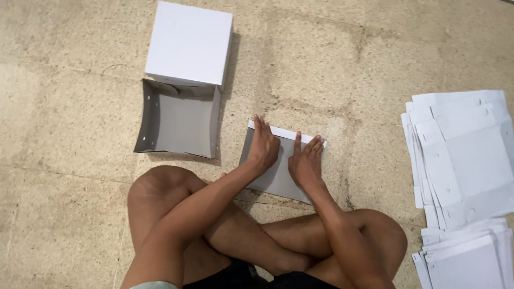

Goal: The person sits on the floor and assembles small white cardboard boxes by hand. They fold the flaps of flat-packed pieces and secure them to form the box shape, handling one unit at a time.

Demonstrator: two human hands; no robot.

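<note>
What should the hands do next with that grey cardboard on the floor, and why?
Probably slide both palms along the far edge to crease it. The left hand and right hand press flat on the grey sheet, whose white folded strip lies at the fingertips.

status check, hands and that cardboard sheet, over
Left hand and right hand both flat on grey cardboard sheet, pressing its folded far edge. Sheet lies on floor. Nothing in the way.
</note>
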